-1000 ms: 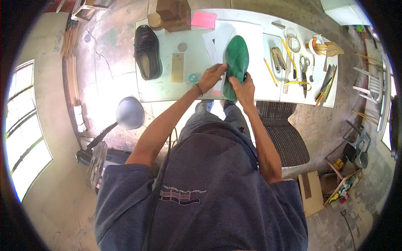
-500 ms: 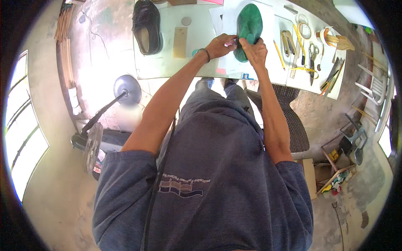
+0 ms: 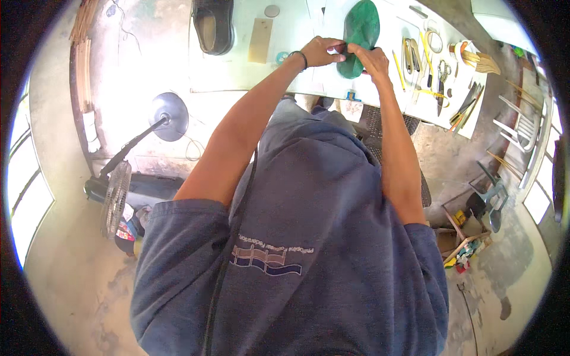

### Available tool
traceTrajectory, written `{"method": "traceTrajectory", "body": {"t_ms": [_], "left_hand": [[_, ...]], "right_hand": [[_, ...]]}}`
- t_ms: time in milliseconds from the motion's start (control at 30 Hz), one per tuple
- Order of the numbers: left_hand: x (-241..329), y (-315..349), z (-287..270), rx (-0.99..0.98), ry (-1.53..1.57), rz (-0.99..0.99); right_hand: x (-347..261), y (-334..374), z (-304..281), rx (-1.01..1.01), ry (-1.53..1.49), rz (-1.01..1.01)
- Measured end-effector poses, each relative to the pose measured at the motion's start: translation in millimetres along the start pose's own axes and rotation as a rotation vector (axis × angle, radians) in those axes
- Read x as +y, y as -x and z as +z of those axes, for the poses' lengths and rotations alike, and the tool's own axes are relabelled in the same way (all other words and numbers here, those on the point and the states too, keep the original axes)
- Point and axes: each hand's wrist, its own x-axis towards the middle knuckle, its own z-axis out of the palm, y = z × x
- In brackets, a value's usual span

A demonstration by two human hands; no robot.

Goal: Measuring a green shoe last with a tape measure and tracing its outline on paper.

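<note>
A green shoe last (image 3: 362,26), sole-shaped, stands out over the far side of the white table. My left hand (image 3: 320,52), with a dark band at the wrist, has its fingers closed in a pinch at the last's left edge. From the right, my right hand (image 3: 373,61) grips the lower part, its thumb lying across the green surface. Any small thing between the left fingertips is too small to make out. Left of my hands lie a black shoe (image 3: 214,26), a tan rectangular piece (image 3: 260,40) and a teal roll (image 3: 282,57).
On the table's right side are yellow-handled cutters (image 3: 410,55), scissors (image 3: 443,71), a yellow pencil (image 3: 398,70), a tape ring (image 3: 434,41) and brushes (image 3: 480,62). A black woven chair (image 3: 375,127) stands below the table edge. A fan (image 3: 116,199) is at my left.
The view has shifted, and the table sits higher in the picture. My right hand has moved up along the last, its thumb and fingers now bent over it. Both hands stay at the last.
</note>
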Motion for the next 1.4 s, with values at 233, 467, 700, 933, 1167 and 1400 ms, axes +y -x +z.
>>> {"method": "traceTrajectory", "body": {"t_ms": [233, 467, 700, 933, 1167, 1400], "left_hand": [[-5, -5, 9, 0.038, -0.01, -0.03], [-17, -7, 13, 0.092, 0.05, 0.043], [-16, -7, 17, 0.146, -0.006, 0.05], [-12, -8, 23, 0.195, 0.014, 0.02], [-11, -6, 23, 0.219, -0.002, 0.019], [-9, -9, 30, 0.27, -0.023, -0.038]], "right_hand": [[-8, 1, -7, -0.036, 0.025, 0.1], [-21, 11, -7, -0.023, -0.007, 0.108], [-12, 12, -5, 0.007, -0.099, 0.048], [-7, 2, 0, 0.038, -0.183, 0.054], [-3, -2, -5, -0.011, -0.209, 0.047], [-5, -2, -1, 0.062, -0.191, 0.041]]}}
